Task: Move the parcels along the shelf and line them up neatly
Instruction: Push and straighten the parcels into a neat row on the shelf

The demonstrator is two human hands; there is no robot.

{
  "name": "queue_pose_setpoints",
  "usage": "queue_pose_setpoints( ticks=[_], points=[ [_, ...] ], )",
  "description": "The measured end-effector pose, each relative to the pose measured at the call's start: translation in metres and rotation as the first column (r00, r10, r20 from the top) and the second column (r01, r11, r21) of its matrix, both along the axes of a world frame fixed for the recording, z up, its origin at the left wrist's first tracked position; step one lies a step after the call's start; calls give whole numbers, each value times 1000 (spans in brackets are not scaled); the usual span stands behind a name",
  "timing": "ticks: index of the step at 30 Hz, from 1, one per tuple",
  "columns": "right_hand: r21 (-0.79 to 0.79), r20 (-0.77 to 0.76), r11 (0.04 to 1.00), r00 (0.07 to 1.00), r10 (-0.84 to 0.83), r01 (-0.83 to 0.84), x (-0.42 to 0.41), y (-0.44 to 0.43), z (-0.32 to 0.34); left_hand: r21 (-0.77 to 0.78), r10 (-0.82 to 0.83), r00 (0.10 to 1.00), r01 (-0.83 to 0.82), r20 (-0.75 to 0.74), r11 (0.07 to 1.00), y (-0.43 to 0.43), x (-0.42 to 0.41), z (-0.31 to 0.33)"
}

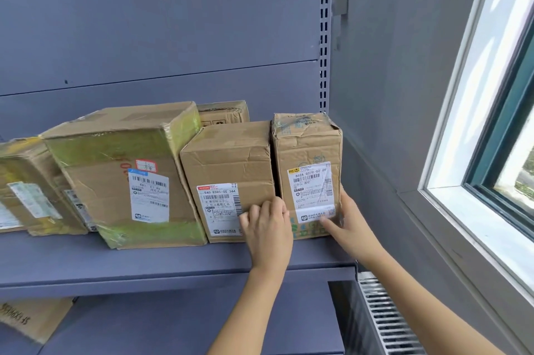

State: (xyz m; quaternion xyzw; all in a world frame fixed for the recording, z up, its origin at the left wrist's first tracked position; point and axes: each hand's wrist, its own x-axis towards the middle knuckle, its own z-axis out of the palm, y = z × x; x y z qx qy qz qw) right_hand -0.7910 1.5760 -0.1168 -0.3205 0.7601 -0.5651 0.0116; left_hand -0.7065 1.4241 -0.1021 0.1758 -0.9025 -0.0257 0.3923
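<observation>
Several cardboard parcels stand in a row on a grey-blue shelf. At the far right a tall narrow parcel with a white label stands close to the side wall. My right hand grips its lower right corner, thumb on the label. My left hand lies flat over the gap between it and the middle parcel, fingers pressed on both fronts. Left of these a large tilted parcel with yellowish tape leans against the middle one. A smaller parcel sits at the far left.
Another box stands behind the middle parcel against the shelf's back panel. On the lower shelf at bottom left lies a parcel. A radiator grille is below right, and a window fills the right side.
</observation>
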Motion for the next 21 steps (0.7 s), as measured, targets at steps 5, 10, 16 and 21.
queue_pose_setpoints(
  ticks=[5, 10, 16, 21],
  points=[
    [63, -603, 894, 731, -319, 443, 24, -3, -1, -209, -163, 975, 130, -148, 969, 3, 9, 1],
    [201, -872, 831, 482, -89, 518, 17, -15, -20, -379, -146, 974, 204, 174, 903, 6, -5, -11],
    [307, -818, 782, 570, -74, 542, 2, -17, -24, -320, -123, 960, 202, 251, 925, 17, -20, -9],
    [332, -809, 800, 587, -32, 500, 10, -3, -22, -337, -85, 969, 162, 231, 928, 7, -17, -18]
  ],
)
